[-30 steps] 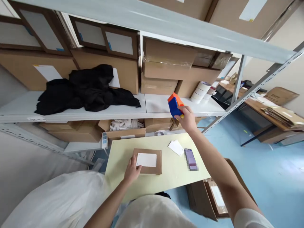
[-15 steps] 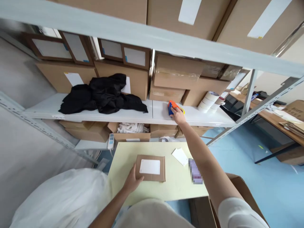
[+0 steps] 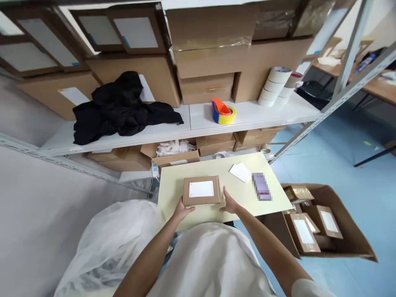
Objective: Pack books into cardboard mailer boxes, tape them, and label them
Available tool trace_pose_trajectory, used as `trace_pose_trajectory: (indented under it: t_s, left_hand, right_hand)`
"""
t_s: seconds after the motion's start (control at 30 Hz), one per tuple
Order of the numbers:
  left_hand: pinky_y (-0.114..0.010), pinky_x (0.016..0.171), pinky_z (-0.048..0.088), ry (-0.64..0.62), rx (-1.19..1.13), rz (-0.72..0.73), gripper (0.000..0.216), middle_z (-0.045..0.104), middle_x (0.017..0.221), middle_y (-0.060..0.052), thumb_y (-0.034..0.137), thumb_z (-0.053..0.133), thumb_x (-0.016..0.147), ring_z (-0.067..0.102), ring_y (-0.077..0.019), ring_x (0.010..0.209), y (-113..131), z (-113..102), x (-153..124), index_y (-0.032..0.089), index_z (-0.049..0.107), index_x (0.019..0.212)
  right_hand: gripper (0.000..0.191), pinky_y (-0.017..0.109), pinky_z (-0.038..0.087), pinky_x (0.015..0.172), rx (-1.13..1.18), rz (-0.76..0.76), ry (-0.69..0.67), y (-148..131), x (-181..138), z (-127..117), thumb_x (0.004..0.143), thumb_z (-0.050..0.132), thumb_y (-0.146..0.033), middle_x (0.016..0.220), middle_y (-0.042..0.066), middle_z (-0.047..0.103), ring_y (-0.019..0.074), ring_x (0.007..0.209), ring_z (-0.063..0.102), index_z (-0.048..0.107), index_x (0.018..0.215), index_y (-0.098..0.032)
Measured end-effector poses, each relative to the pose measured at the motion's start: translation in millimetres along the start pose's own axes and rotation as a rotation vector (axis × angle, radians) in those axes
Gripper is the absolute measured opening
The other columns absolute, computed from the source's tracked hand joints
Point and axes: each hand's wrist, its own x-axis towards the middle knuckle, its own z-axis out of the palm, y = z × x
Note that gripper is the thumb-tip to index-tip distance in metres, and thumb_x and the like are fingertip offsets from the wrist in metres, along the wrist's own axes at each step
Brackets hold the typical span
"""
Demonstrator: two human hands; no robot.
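Observation:
A small brown cardboard parcel (image 3: 201, 191) with a white label lies on the pale yellow table (image 3: 222, 171). My left hand (image 3: 182, 211) grips its near left corner, and my right hand (image 3: 228, 203) presses against its right side. Both hands have fingers curled on the parcel. The orange and blue tape dispenser (image 3: 222, 111) with yellow tape rests on the white shelf (image 3: 256, 113) behind the table, with no hand on it.
A white card (image 3: 240, 172) and a blurred phone (image 3: 261, 186) lie on the table's right part. An open carton (image 3: 321, 225) of small parcels stands on the blue floor at right. Black cloth (image 3: 120, 107), tape rolls (image 3: 276, 84) and boxes fill the shelf. A white bag (image 3: 114, 243) sits at left.
My right hand set the tape dispenser on the shelf, let go and came back to the parcel's right side. The left hand slid to the parcel's near corner.

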Motion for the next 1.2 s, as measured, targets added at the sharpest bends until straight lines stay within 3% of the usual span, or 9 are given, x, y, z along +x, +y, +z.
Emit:
trace_pose_trajectory:
  t_s: [0.1,0.27,0.43,0.6,0.67,0.77,0.9,1.03,1.2]
  left_hand:
    - [-0.036,0.084,0.05,0.023,0.018,-0.034,0.065,0.068,0.101,-0.011,0.019,0.082,0.045,0.065,-0.0252,0.095,8,1,-3,0.013,0.056,0.105]
    - [-0.03,0.077,0.051,0.069,-0.054,0.059,0.055,0.068,0.099,-0.009,0.034,0.078,0.057,0.065,-0.0197,0.087,32,2,-11,0.016,0.056,0.104]
    - [-0.027,0.074,0.048,0.205,0.111,0.133,0.039,0.068,0.086,-0.005,0.052,0.056,0.075,0.063,-0.0184,0.083,55,13,-11,0.016,0.06,0.089]
    - [-0.029,0.068,0.047,0.184,0.405,-0.047,0.038,0.069,0.075,-0.007,0.051,0.049,0.08,0.065,-0.0239,0.08,68,21,-4,0.018,0.066,0.076]
    - [-0.031,0.07,0.048,0.183,0.418,-0.078,0.036,0.071,0.079,-0.009,0.049,0.049,0.081,0.066,-0.0262,0.083,70,24,0,0.018,0.068,0.08]
    - [-0.034,0.085,0.047,0.24,0.453,-0.093,0.038,0.069,0.104,-0.012,0.043,0.049,0.083,0.061,-0.0279,0.104,71,30,4,0.017,0.065,0.104]
    - [-0.034,0.108,0.03,0.341,0.508,-0.065,0.056,0.045,0.139,-0.018,0.035,0.046,0.085,0.039,-0.0258,0.132,75,42,2,0.008,0.043,0.134]
    - [-0.034,0.114,0.021,0.357,0.579,-0.009,0.059,0.034,0.146,-0.021,0.032,0.039,0.088,0.023,-0.0243,0.14,82,54,-2,0.003,0.035,0.14]
    - [-0.05,0.111,0.022,0.342,0.681,-0.082,0.067,0.019,0.153,-0.019,0.042,0.042,0.087,0.01,-0.0332,0.142,89,71,-9,0.012,0.026,0.145]
  right_hand:
    - [0.118,0.049,0.026,0.109,0.17,-0.071,0.074,-18,7,4,0.052,0.08,-0.027,0.151,0.014,0.026,0.0319,0.137,0.028,0.012,0.148,-0.022]
    - [0.082,0.043,0.043,0.097,0.296,0.049,0.122,-47,0,-36,0.068,0.069,-0.051,0.131,0.01,0.054,0.0284,0.114,0.055,0.039,0.139,-0.022]
    - [0.076,0.041,0.038,0.099,0.124,0.224,0.157,-72,-5,-66,0.08,0.048,-0.064,0.129,0.016,0.056,0.0301,0.119,0.052,0.039,0.139,-0.017]
    - [0.068,0.038,0.042,0.093,0.006,0.33,0.041,-74,-1,-64,0.085,0.04,-0.061,0.126,0.019,0.057,0.0285,0.115,0.055,0.04,0.135,-0.014]
    - [0.068,0.038,0.043,0.091,0.006,0.351,0.017,-69,2,-62,0.085,0.04,-0.063,0.122,0.018,0.059,0.0291,0.113,0.056,0.043,0.132,-0.015]
    - [0.07,0.039,0.042,0.092,0.015,0.349,0.0,-61,6,-61,0.083,0.041,-0.065,0.12,0.017,0.061,0.0296,0.115,0.055,0.04,0.135,-0.018]
    - [0.068,0.037,0.04,0.097,0.064,0.307,-0.042,-50,4,-64,0.087,0.034,-0.063,0.128,0.013,0.057,0.0261,0.12,0.052,0.037,0.139,-0.019]
    - [0.062,0.031,0.039,0.1,0.052,0.216,-0.014,-30,0,-74,0.092,0.029,-0.055,0.136,0.013,0.05,0.021,0.123,0.05,0.037,0.14,-0.016]
    - [0.05,0.038,0.029,0.108,-0.25,0.173,0.147,6,20,-104,0.089,0.046,-0.03,0.142,0.017,0.042,0.0262,0.133,0.035,0.043,0.135,-0.012]
